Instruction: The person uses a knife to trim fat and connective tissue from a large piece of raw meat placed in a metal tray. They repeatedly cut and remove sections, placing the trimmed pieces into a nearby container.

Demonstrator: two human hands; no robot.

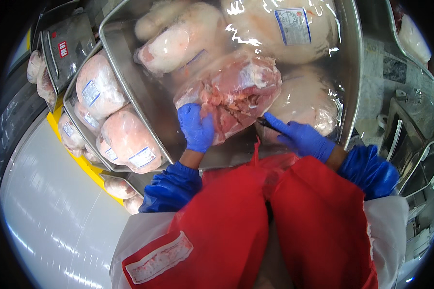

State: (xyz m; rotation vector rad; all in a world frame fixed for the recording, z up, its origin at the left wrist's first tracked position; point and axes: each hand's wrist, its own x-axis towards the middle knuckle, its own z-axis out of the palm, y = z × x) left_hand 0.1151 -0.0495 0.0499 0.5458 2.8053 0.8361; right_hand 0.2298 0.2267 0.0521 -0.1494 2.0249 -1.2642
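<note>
A large steel tub (357, 82) holds water and packaged whole birds. In its middle lies a piece of red, raw, opened poultry (234, 91). My left hand (195, 126), in a blue glove, grips the piece's left end with bent fingers. My right hand (304, 139), also blue-gloved, is closed on a dark tool (274, 124), perhaps a knife, with its index finger along it; its tip is hidden at the piece's lower right edge. A pale bird in clear film (318, 106) sits under and right of it; another with a label (308, 48) is above.
Left of the tub, steel trays (74, 82) hold bagged pink birds (128, 144) with labels, beside a yellow strip (58, 125) and pale floor (58, 202). At the right are steel fittings (395, 139) and more bagged meat (412, 38). A red apron covers my front.
</note>
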